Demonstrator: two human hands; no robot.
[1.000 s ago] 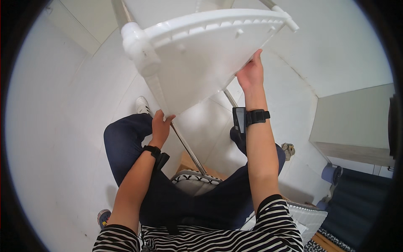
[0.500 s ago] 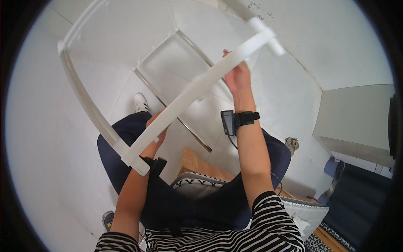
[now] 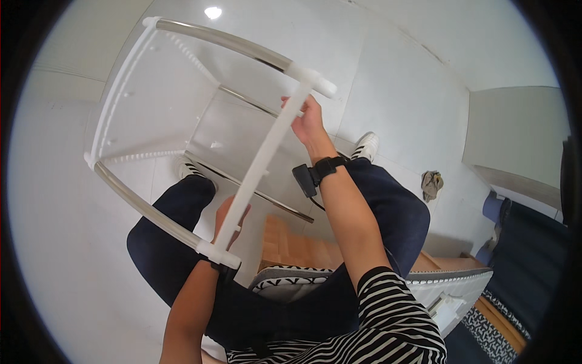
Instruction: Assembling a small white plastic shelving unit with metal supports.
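A rack frame [image 3: 257, 164] of white plastic bars and shiny metal tubes slants in front of me, its near white bar running from lower left to upper right. Behind the lower part of that bar is my left hand [image 3: 227, 219], its fingers curled around it and partly hidden. Near the bar's upper end, my right hand [image 3: 308, 124] closes from behind, beside the end of an inner metal tube [image 3: 248, 100]. Two outer tubes, one upper [image 3: 224, 39] and one lower [image 3: 145, 209], join the near bar to a far white side piece [image 3: 118, 97].
A wooden stool or box with a patterned cushion [image 3: 291, 276] stands between my legs. At right are a pale cabinet [image 3: 515, 133], a crumpled cloth-like item [image 3: 431, 185] on the floor and a dark mat [image 3: 521, 255]. A white panel [image 3: 454, 297] lies beside my right thigh.
The frame has turned, its upper right end swinging left and its far side coming into fuller view. My right hand has moved left with it, and my right shoe now shows.
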